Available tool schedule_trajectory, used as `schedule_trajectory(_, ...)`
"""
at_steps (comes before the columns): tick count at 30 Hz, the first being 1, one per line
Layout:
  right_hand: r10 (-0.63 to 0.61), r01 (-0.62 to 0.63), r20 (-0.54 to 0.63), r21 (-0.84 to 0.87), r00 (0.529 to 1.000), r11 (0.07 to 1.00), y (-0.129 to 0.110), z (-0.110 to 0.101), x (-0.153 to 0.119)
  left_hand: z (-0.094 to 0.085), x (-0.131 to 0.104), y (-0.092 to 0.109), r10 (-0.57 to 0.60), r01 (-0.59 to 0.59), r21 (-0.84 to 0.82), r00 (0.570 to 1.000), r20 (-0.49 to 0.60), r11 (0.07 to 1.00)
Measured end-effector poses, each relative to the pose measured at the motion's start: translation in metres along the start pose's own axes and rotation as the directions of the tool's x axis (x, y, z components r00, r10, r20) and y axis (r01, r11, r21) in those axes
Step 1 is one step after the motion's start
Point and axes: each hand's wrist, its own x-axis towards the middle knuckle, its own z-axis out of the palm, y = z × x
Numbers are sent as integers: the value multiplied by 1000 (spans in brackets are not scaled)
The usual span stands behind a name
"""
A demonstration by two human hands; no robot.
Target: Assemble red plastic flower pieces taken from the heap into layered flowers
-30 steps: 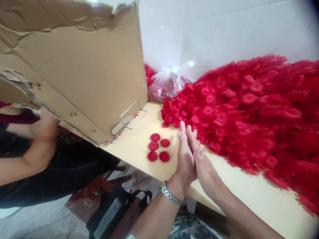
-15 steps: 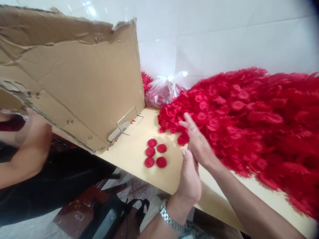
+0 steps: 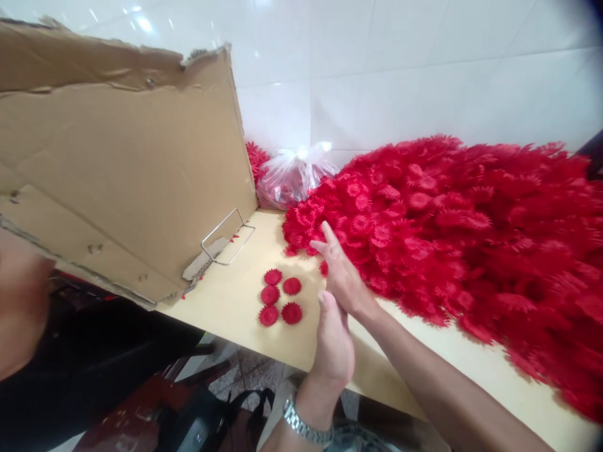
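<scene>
Over the pale tabletop [image 3: 245, 251], my two hands meet palm against palm. My right hand [image 3: 346, 279] is open, its fingers stretched toward the edge of a large heap of red flower-shaped pieces [image 3: 424, 220]. Below it, my left hand [image 3: 333, 345] is held flat with the thumb up; its other fingers are mostly hidden behind the right hand. Whether anything lies between the palms cannot be seen. To their left, several round red flower pieces [image 3: 292, 312] lie in two short columns. Another red piece [image 3: 323, 268] shows partly beside my right hand.
A torn cardboard sheet [image 3: 132, 169] stands upright on the left, with a bent wire frame [image 3: 228, 237] at its foot. A knotted clear plastic bag [image 3: 289, 179] rests against the tiled wall [image 3: 400, 81]. Another person's arm [image 3: 21, 307] is at far left.
The view has shifted, so the scene sits further left. My hands stay pressed together, and the right one now covers most of the single red piece by the heap. The other person's arm has moved.
</scene>
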Motion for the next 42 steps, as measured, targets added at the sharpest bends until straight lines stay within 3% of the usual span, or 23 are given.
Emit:
schedule_trajectory(3, -68, 69, 33, -33, 997, 997, -1, 15, -26, -11, 9, 4, -21, 22, 33, 999, -27, 999)
schedule_trajectory(5, -86, 86, 7, -29, 996, 996, -2, 18, -30, -13, 12, 5, -9, 11, 53, 1000, -22, 999)
schedule_trajectory(11, -17, 19, -20, 93, 1000, 995, 0, 0, 4, -1, 0, -1, 17, -19, 115, 1000, 15, 993)
schedule_trajectory(15, -78, 75, 29, 87, 997, 993, 1, 12, -20, -10, 5, 5, 9, -5, 115, 999, -37, 993)
schedule_trajectory(18, -64, 64, -6, 63, 998, 996, -1, 20, -33, -14, 11, 7, 9, -9, 110, 1000, -2, 994)
schedule_trajectory(21, -36, 38, -27, 77, 999, 996, -1, 13, -16, -9, 8, 0, 71, -72, 80, 997, 16, 994)
schedule_trajectory(25, 31, -26, -37, 144, 999, 989, 6, -3, 8, -4, -5, -10, 28, -31, 80, 999, 35, 996)
schedule_trajectory(28, 60, -52, -53, 135, 997, 990, 7, -2, -3, -6, -6, -10, 19, -23, 82, 999, 48, 996)
schedule_trajectory(32, -65, 66, -42, 12, 997, 998, 4, 9, -27, -9, 0, -6, -32, 33, 23, 999, -36, 999)
schedule_trajectory(34, -64, 65, -69, 3, 996, 998, 5, 7, -22, -7, 0, -6, -34, 34, 6, 999, -15, 999)
schedule_trajectory(38, 53, -44, -112, 87, 992, 995, 11, -7, 4, -4, -9, -10, -3, 3, -7, 999, 47, 1000)
schedule_trajectory(42, 97, -74, -132, 171, 987, 983, 15, -10, 12, -9, -10, -11, -81, 81, -66, 997, 4, 995)
